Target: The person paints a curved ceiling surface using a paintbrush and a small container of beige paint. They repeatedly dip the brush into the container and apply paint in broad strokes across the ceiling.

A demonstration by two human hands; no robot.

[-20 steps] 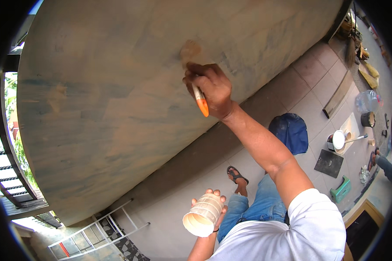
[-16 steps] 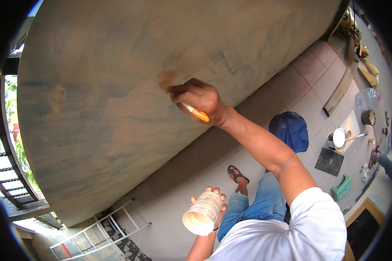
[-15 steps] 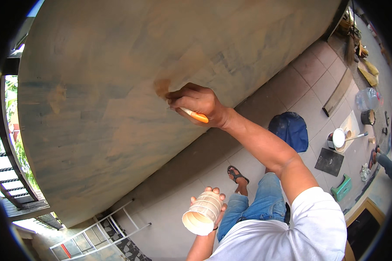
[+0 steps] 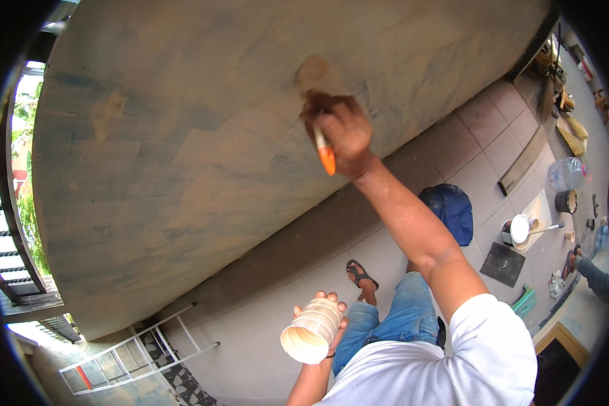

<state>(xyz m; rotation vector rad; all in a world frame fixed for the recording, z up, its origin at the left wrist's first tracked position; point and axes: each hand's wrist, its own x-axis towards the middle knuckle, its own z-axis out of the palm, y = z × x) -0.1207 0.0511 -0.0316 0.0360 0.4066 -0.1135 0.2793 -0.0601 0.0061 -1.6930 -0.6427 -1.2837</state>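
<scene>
Right hand (image 4: 343, 135): raised close to the wall, slightly blurred; closed round the brush.
Brush (image 4: 325, 154): in the right hand; orange handle end pointing back down; tan head toward the wall, contact too blurred to confirm.
Left hand (image 4: 341, 325): low, in front of the white shirt (image 4: 419, 375); wrapped round the cup, fingertips showing along its far side.
Cup (image 4: 312, 329): gripped in the left hand, well below the brush; pale, ribbed, tilted with mouth toward lower left; contents not clear.
Wall (image 4: 183, 155): streaked tan and blue-grey, filling the upper left.
Floor (image 4: 271, 298): pale tiles, running along the wall's lower edge.
Ladder (image 4: 125, 355): light metal, at lower left.
Blue bag-like item (image 4: 450, 213): on the floor, just beside the right forearm in view.
Right-side floor items: white-lidded bucket (image 4: 519, 229), black square sheet (image 4: 503, 264), green stool (image 4: 524, 301), black pot (image 4: 566, 201), clear bottle (image 4: 567, 174), plank (image 4: 523, 161).
Far right: another person's leg (image 4: 594, 276).
</scene>
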